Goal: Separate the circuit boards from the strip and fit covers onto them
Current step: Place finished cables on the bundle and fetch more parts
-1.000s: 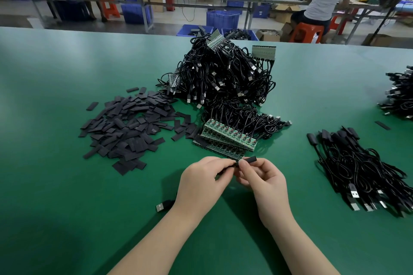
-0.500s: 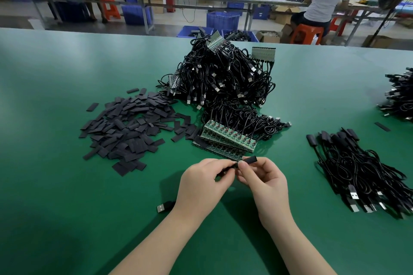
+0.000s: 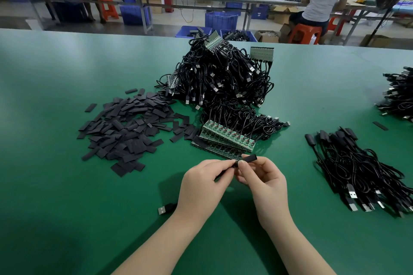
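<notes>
both hands pinching: left hand grips cable end, right hand grips cover; skewed push risks jam.

A: Light even, bright, from overhead; windows at the far wall blown out white.
B: Shadows?
A: Soft, short, under the hands on the mat; dark patch at lower left corner.
B: Focus?
A: Centre sharp; far benches soft. Wide-angle bowing at edges; mat's far edge curves.
</notes>
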